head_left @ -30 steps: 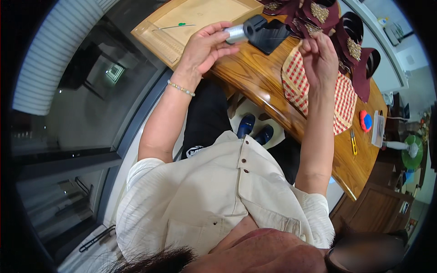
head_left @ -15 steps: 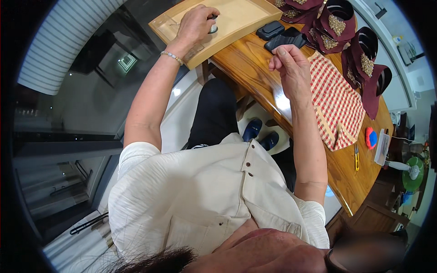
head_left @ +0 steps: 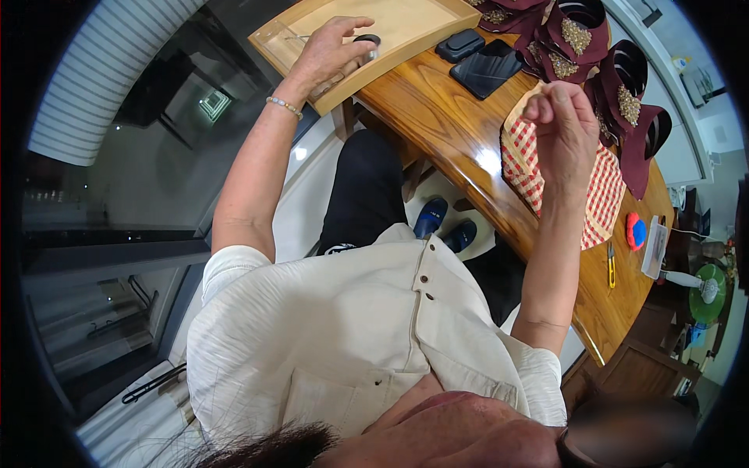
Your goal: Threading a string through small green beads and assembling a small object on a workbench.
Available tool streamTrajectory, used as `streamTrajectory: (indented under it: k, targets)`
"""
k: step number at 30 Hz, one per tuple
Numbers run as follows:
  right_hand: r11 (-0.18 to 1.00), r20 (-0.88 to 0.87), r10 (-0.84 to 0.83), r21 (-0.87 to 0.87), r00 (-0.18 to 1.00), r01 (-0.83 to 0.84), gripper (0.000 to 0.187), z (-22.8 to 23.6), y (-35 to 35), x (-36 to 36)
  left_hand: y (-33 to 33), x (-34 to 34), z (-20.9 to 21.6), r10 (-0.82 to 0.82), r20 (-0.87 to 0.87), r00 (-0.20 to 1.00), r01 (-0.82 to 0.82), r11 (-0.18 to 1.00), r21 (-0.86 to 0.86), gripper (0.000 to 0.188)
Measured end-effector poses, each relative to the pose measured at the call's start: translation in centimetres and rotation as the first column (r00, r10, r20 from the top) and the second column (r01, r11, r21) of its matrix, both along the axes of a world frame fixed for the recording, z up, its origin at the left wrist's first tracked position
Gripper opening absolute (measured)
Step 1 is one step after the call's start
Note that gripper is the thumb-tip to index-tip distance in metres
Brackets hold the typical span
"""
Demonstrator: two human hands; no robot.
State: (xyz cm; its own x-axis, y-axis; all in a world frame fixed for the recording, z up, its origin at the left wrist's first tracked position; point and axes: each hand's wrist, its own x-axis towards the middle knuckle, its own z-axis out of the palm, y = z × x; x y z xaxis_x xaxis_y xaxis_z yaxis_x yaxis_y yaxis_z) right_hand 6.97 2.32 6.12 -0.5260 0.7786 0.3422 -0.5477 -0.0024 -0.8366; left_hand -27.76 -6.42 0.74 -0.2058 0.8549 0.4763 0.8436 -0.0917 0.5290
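At the near edge of the wooden tray [head_left: 417, 53], upper left, the thread spool [head_left: 371, 51] stands inside, dark cap up, silvery side partly visible. Left hand [head_left: 334, 53] is right beside it: fingers spread, index extended, thumb side nearest the spool. No firm grip visible; can't tell if skin touches it. Bead bracelet [head_left: 285, 108] on that wrist.

Right hand [head_left: 566, 117] is raised over the checked cloth [head_left: 605, 195], red and cream, well apart from the left. Fingers curled in, thumb and index tips together. Can't tell if a thread is pinched there; too fine to resolve.

Tray overhangs the edge of the varnished wooden table [head_left: 409, 97]. Clear plastic case [head_left: 275, 35] sits at its left end. Just right of the tray: small black case [head_left: 460, 45], then black smartphone [head_left: 488, 70] lying flat near it. Beyond the cloth, maroon fabric pieces [head_left: 640, 168] with gold beadwork are bunched along the far side.

Right end of table: red-and-blue pincushion [head_left: 636, 232], yellow-handled cutter [head_left: 611, 269] on the near side of it, clear plastic box [head_left: 655, 251] near the edge. Green fan [head_left: 706, 292] past the table.
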Motion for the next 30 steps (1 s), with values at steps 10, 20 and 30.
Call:
streamTrajectory:
  k: [10, 20, 30]
  targets:
    - [0.99, -0.096, -0.08, 0.112, 0.992, 0.091, 0.017, 3.5, -2.0, 6.9, 1.0, 1.9, 0.7, 0.021, 0.354, 0.935, 0.025, 0.992, -0.125, 0.056]
    - [0.981, -0.073, -0.124, 0.141, 0.99, 0.133, 0.017, 4.0, -4.7, 8.3, 3.6, 1.3, -1.6, 0.049, 0.17, 0.984, -0.031, 0.994, -0.106, 0.067]
    - [0.953, -0.086, -0.165, 0.242, 0.983, 0.181, 0.016, 5.7, -6.9, 15.6, 3.7, 2.1, -1.4, 0.162, -0.041, 0.986, -0.164, 0.985, -0.049, 0.068]
